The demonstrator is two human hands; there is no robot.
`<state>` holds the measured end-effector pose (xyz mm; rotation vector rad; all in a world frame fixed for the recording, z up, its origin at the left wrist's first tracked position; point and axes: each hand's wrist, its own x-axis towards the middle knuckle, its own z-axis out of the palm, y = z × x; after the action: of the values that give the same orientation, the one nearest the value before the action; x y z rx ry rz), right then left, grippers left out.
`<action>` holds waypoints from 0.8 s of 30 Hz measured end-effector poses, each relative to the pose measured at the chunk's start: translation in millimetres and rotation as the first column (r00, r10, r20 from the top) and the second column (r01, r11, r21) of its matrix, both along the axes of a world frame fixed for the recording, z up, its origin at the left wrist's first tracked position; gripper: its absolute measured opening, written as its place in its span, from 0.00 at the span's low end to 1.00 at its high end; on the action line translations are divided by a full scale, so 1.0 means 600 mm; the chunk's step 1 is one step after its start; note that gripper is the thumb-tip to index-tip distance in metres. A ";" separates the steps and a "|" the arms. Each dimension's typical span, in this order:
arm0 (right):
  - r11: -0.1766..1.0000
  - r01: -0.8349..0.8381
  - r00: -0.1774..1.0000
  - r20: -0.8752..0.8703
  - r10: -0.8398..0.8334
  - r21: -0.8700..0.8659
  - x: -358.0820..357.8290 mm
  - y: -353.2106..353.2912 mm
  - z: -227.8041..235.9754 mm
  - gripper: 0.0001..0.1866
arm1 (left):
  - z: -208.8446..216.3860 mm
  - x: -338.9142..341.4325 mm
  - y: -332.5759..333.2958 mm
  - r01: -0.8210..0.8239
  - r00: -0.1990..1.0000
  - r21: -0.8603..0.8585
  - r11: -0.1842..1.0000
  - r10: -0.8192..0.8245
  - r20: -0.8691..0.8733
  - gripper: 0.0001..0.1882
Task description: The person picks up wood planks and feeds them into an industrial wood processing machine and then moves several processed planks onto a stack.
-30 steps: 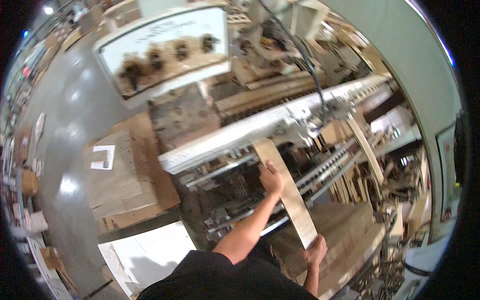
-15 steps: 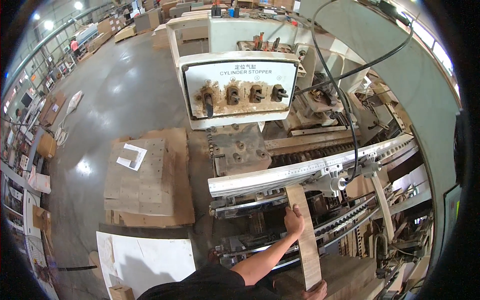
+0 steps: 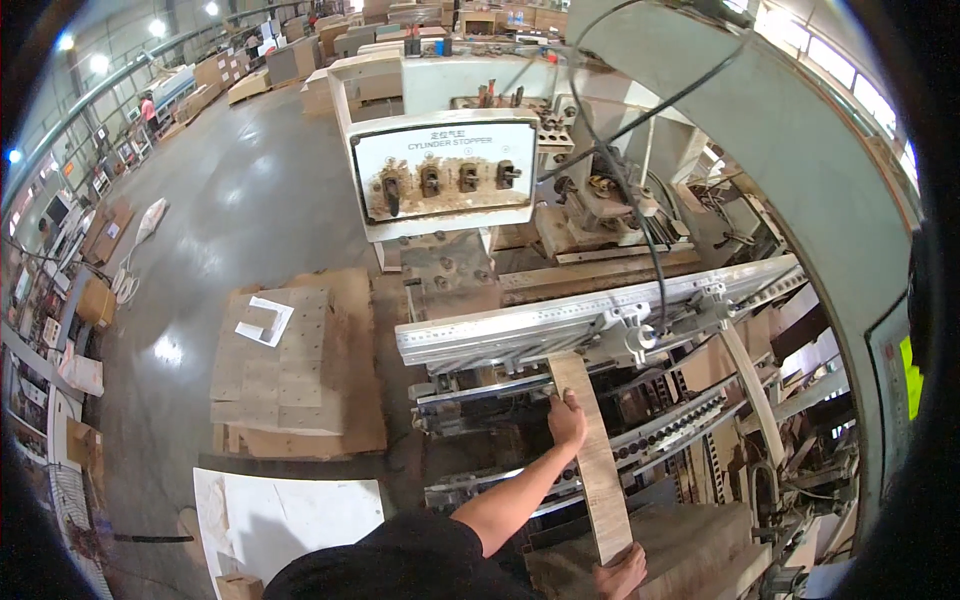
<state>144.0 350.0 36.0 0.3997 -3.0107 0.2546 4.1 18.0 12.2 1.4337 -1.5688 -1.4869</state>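
Note:
A long, narrow wood-grain board (image 3: 596,468) lies lengthwise across the machine's rails. Its far end meets the aluminium fence (image 3: 500,328), and its near end points toward me. My left hand (image 3: 567,418) grips the board's left edge near the far end, the thumb on top. At the near end, my right hand (image 3: 622,573) is closed around the board's end, close to the lower rim of the view. The undersides of both hands' grips are hidden.
A control panel (image 3: 445,178) with several switches stands beyond the fence. Black cables (image 3: 655,115) hang over the machine. On the left are a stack of drilled panels (image 3: 275,370) and a white sheet (image 3: 300,515). Another strip (image 3: 752,390) lies on the right.
My view has shifted, so the machine and panel appear farther left and slightly higher. Both hands keep their hold on the board, whose far end stays at the fence.

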 end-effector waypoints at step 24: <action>0.997 0.063 0.979 0.192 -0.071 0.051 0.019 -0.058 0.073 0.32 | 0.031 0.368 -0.062 0.845 0.534 -0.313 0.434 -0.643 0.550 0.19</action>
<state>155.6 315.1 79.9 0.2918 -3.2189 0.2337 225.2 -18.9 30.6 0.6183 -2.8657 -0.9839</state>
